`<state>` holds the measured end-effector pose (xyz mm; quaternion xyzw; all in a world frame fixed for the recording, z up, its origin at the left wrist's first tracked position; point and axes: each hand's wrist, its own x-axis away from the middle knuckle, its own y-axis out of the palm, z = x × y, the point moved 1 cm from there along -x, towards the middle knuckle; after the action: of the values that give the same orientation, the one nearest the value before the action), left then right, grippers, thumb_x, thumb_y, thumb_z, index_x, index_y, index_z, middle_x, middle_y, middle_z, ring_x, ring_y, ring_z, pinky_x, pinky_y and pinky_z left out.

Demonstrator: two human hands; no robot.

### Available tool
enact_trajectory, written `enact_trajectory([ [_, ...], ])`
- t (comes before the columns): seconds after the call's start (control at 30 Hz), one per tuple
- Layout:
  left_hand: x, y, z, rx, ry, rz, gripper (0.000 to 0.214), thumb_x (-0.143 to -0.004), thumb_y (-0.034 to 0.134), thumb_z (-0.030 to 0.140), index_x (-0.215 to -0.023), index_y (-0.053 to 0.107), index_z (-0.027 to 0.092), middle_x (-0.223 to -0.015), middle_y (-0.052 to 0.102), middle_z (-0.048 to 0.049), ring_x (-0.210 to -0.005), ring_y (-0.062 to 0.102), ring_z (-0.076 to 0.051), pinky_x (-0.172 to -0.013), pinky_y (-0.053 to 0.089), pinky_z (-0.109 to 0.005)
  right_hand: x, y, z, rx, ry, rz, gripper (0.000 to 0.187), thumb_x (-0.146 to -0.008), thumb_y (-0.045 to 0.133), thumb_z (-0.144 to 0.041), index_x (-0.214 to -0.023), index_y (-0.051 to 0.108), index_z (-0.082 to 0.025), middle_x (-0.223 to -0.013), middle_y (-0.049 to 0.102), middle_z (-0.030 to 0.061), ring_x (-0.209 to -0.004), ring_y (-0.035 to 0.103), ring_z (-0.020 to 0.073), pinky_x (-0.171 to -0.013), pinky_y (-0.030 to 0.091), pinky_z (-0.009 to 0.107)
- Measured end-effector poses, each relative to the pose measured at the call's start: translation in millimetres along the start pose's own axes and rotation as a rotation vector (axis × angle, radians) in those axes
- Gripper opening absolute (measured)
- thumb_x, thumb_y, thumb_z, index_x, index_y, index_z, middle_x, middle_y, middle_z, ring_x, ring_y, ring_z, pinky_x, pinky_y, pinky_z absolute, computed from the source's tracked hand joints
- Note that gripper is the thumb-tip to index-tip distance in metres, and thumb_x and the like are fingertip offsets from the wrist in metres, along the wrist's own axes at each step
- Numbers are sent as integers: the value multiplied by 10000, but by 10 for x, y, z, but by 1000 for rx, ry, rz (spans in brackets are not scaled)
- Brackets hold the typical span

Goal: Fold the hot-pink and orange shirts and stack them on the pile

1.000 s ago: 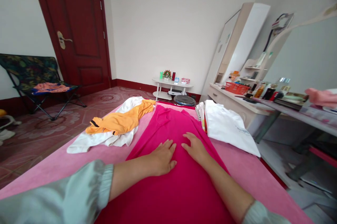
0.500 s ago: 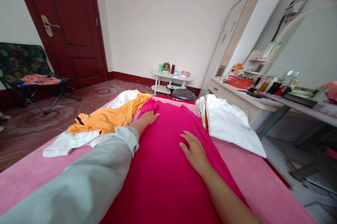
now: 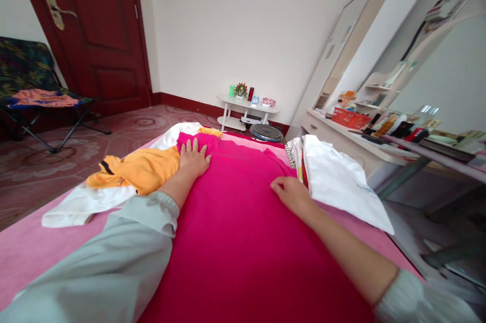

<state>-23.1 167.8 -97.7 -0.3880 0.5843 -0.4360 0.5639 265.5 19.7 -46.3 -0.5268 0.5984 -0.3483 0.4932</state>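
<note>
A bright magenta shirt [image 3: 231,232] lies spread over the pink bed cover [image 3: 26,257], its sleeves toward the far end. My left hand [image 3: 194,158] rests flat with fingers apart on the shirt's upper left part. My right hand [image 3: 294,195] is closed at the shirt's right side, thumb and fingers together on the fabric; its fingertips are partly hidden. Left of the shirt lie a yellow garment [image 3: 140,168] and a white garment [image 3: 81,206] beneath it. A folded white shirt [image 3: 337,176] lies right of my right hand.
A dressing table with a red basket [image 3: 349,117] and bottles stands along the right. Past the bed are a small white table [image 3: 246,104] and a round dark-topped object [image 3: 266,132]. A folding chair [image 3: 41,95] with clothing on it stands left, near a dark red door [image 3: 102,24].
My left hand has moved left and outward over the shirt's sleeve, its fingers now spread, covering part of the yellow garment with magenta cloth. My right hand has moved right and closed.
</note>
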Motion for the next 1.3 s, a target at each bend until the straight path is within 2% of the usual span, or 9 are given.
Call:
enact_trajectory([
  [0.17,7,-17,-7,24,3,4,590,-888,310,489,-1391,412,199,-1511,241,-135,-1368,192,-369,-1080,116,-511,-828,-97,528,150,273,81,274,-783,519,-121,-1010,666,-167,-1037,684,86,-992,618,203,-832,450,265],
  [0.3,17,-10,-1,33,1,22,585,-886,320,495,-1378,432,198,-1507,253,-126,-1366,198,-368,-1082,119,-512,-1138,123,770,142,444,-29,541,-759,639,-335,-1220,543,-68,-914,698,137,-821,662,225,-697,498,288],
  [0.43,38,-23,15,50,14,64,596,-890,318,518,-1369,441,185,-1502,255,-148,-1368,188,-375,-1080,121,-528,-1212,236,725,249,318,-87,409,-783,607,-372,-1106,628,-122,-1031,674,132,-934,640,228,-766,486,280],
  [0.57,74,-90,77,144,212,80,641,-873,288,630,-1399,387,277,-1536,183,-79,-1401,83,-346,-1095,79,-539,-1202,9,643,467,316,45,281,-828,504,-213,-1062,635,-129,-1048,650,167,-992,614,283,-796,474,353],
  [0.73,76,-53,138,260,534,-162,592,-901,201,629,-1388,383,347,-1504,291,-17,-1382,230,-242,-1115,152,-450,-1139,-181,677,635,360,142,385,-849,320,-43,-1154,555,-45,-1086,583,243,-1004,576,348,-759,459,469],
  [0.9,46,23,128,267,531,-158,616,-894,182,647,-1385,392,341,-1490,321,-37,-1381,239,-236,-1122,131,-445,-1171,29,592,810,2,134,343,-869,333,-90,-1014,644,-97,-1215,515,207,-1192,402,337,-923,352,502],
  [0.97,49,21,126,267,528,-149,614,-895,186,643,-1381,401,336,-1485,330,-40,-1377,250,-237,-1122,138,-442,-1232,122,542,733,-46,139,341,-856,363,-93,-1055,637,-129,-1210,530,175,-1180,424,297,-937,358,448],
  [1.1,59,3,126,265,514,-149,604,-898,208,631,-1379,407,325,-1475,349,-45,-1367,274,-231,-1118,166,-431,-1376,250,547,439,112,41,359,-837,453,-159,-1169,587,-179,-1157,606,119,-1057,561,220,-854,438,307],
  [1.3,58,-2,124,266,518,-144,599,-898,219,629,-1376,410,324,-1480,341,-39,-1366,276,-231,-1120,157,-433,-1448,212,628,277,254,-244,411,-740,650,-319,-1114,628,-151,-1102,655,125,-1013,606,243,-865,466,309],
])
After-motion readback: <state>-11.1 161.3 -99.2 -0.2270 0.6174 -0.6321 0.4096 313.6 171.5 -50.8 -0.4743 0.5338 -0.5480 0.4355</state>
